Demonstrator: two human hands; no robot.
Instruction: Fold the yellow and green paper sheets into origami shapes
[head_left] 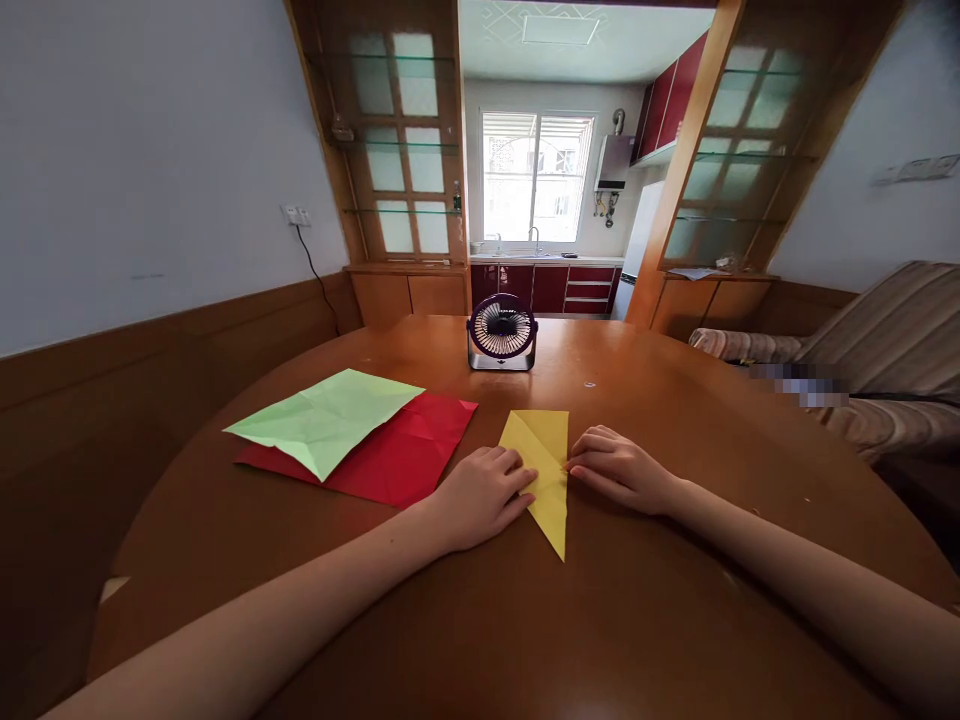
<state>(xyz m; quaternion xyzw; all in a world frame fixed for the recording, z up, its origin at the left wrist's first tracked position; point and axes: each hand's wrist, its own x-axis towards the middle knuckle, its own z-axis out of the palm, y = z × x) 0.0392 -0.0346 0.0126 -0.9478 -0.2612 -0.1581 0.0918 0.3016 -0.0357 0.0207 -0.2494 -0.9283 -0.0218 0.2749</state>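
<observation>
A folded sheet of yellow paper (550, 440) lies on the table in front of me, narrowing to a sharp point at its near end. Crease lines cross its surface. My left hand (484, 495) rests on its left side, fingertips and thumb apart and pressing it down. At the right edge of the sheet, my right hand (622, 470) pinches the paper between thumb and fingers. Left of it, a creased light green sheet (337, 415) overlaps a creased red sheet (405, 460), which reaches close to my left hand.
A small purple desk fan (502, 330) stands beyond the papers on the round wooden table (600, 620). To the right is a striped armchair (892, 330). Wooden cabinets with glass shelves frame an opening to a kitchen with a window (536, 175).
</observation>
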